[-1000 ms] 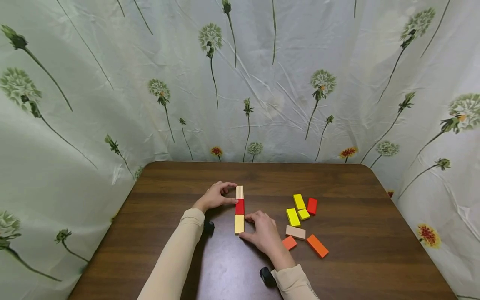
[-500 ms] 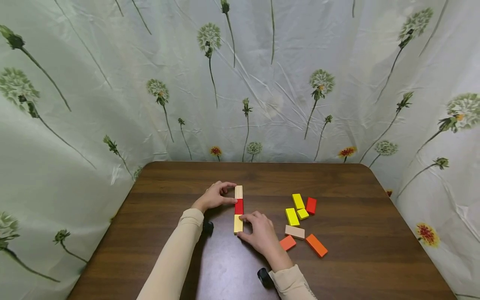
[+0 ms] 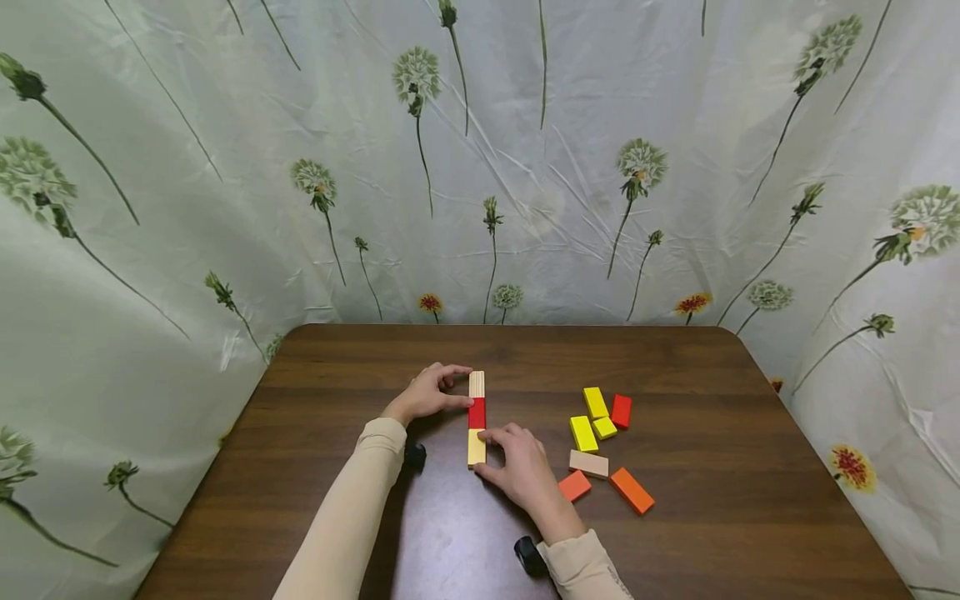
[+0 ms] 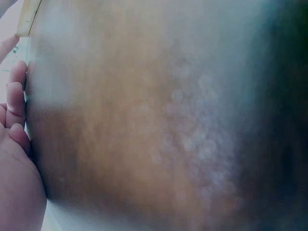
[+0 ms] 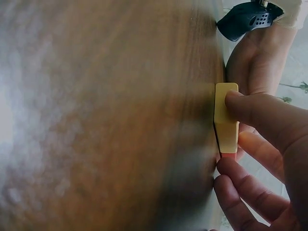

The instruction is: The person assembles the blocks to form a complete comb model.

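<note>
Three blocks form a line in the head view: striped wood (image 3: pixel 477 384) at the far end, red (image 3: pixel 477 413) in the middle, pale yellow (image 3: pixel 476 450) nearest. My left hand (image 3: pixel 429 393) touches the line's left side, index finger at the striped block's far corner and thumb at the red block's edge; its fingers are extended. With index finger and thumb my right hand (image 3: pixel 522 468) pinches the pale yellow block near its two ends. In the right wrist view the thumb lies on that yellow block (image 5: pixel 226 118), with red (image 5: pixel 228 156) just beyond.
To the right on the brown table (image 3: pixel 712 442) lie several loose blocks: yellow ones (image 3: pixel 583 434), a red one (image 3: pixel 621 412), a beige one (image 3: pixel 588 464) and orange ones (image 3: pixel 632 491). A flowered curtain (image 3: pixel 555 208) hangs behind the table.
My right index finger has moved left from beside the pale yellow block onto its far end. My left hand keeps its place at the line.
</note>
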Available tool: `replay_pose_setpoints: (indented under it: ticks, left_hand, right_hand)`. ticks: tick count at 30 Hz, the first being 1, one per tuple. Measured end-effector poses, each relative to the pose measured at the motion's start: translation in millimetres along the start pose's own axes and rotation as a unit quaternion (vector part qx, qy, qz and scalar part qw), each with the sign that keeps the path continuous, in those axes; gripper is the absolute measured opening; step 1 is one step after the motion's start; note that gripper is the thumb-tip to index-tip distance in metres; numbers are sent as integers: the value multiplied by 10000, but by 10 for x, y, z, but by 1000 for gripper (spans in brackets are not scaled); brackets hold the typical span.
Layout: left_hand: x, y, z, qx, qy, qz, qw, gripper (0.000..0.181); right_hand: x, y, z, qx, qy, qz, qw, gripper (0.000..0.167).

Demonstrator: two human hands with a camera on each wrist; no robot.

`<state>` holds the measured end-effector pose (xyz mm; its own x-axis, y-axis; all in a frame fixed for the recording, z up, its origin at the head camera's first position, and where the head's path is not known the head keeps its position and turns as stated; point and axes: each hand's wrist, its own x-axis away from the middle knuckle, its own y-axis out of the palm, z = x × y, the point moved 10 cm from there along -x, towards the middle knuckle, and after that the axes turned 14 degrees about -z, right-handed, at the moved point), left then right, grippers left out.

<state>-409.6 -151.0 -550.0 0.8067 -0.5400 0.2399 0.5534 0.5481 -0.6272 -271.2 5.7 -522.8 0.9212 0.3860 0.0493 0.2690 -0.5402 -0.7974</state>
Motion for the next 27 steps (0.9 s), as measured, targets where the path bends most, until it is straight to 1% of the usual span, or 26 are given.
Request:
replay_pose_setpoints:
  ticks: [7, 16, 27]
  left_hand:
    - [8, -7, 8, -55, 1, -1, 10000, 64]
    - [14, 1, 2, -4, -45, 17, 10000, 64]
    - [16, -6, 6, -67, 2, 11, 10000, 65]
  right_hand:
    - [-6, -7, -14, 55, -55, 24, 10000, 43]
    - [7, -5, -22, 49, -41, -22, 10000, 44]
    - [31, -38, -7, 72, 5, -306, 9995, 47]
